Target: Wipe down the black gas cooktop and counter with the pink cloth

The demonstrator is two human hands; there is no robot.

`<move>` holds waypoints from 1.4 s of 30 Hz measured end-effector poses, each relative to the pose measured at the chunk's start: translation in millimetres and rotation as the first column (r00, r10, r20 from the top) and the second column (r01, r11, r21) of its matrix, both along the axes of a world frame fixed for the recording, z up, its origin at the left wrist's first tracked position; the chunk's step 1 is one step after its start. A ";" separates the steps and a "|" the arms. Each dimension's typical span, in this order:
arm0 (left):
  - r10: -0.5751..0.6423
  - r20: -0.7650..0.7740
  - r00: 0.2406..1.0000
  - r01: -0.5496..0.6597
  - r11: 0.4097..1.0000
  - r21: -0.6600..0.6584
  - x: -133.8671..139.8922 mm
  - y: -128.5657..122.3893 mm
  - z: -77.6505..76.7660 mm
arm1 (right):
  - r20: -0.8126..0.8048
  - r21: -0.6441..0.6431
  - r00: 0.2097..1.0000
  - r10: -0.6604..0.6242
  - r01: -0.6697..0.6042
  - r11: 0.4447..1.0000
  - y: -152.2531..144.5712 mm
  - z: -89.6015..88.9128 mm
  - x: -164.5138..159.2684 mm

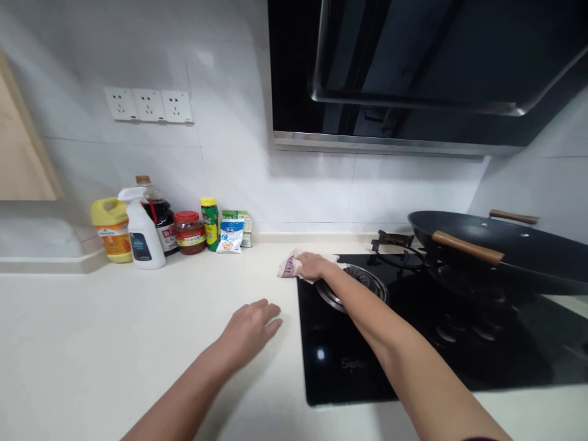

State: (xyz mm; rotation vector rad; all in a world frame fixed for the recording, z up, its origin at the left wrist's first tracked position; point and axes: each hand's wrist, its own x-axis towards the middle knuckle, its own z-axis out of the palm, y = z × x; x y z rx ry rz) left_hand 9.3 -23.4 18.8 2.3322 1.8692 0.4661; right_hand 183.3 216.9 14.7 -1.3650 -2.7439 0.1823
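Note:
My right hand (310, 266) presses a pale cloth with a purple pattern (288, 267) down at the back left corner of the black gas stove (340, 349). Part of the cloth shows past the fingers on both sides. The right forearm crosses over the left burner (367, 283) and hides some of it. Just left of the stove's edge, my left hand (252, 327) is over the white countertop (248, 275), fingers loosely bent and thumb apart, with nothing in it. Whether it touches the counter I cannot tell.
A large black wok (542, 248) with wooden handles rests on the right burner. Low above hangs a dark range hood (413, 73). Along the wall stand a spray bottle (144, 236), a yellow jug (113, 229), a red-lidded jar (189, 234) and several other packages.

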 end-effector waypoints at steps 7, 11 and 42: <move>0.159 0.081 0.984 -0.163 0.985 0.051 -20.2 15.1 -10.6 | 0.008 0.059 0.996 0.083 -0.084 0.995 -97.2 0.7 2.1; 0.189 0.098 0.977 -0.193 0.980 0.040 -28.9 19.2 -8.1 | -0.057 0.098 0.988 0.147 -0.141 0.985 -167.3 -4.0 34.9; 0.073 0.171 0.982 -0.075 0.997 0.005 -30.0 18.5 -12.9 | -0.007 0.048 0.713 -0.701 0.701 0.712 -77.9 -13.8 203.2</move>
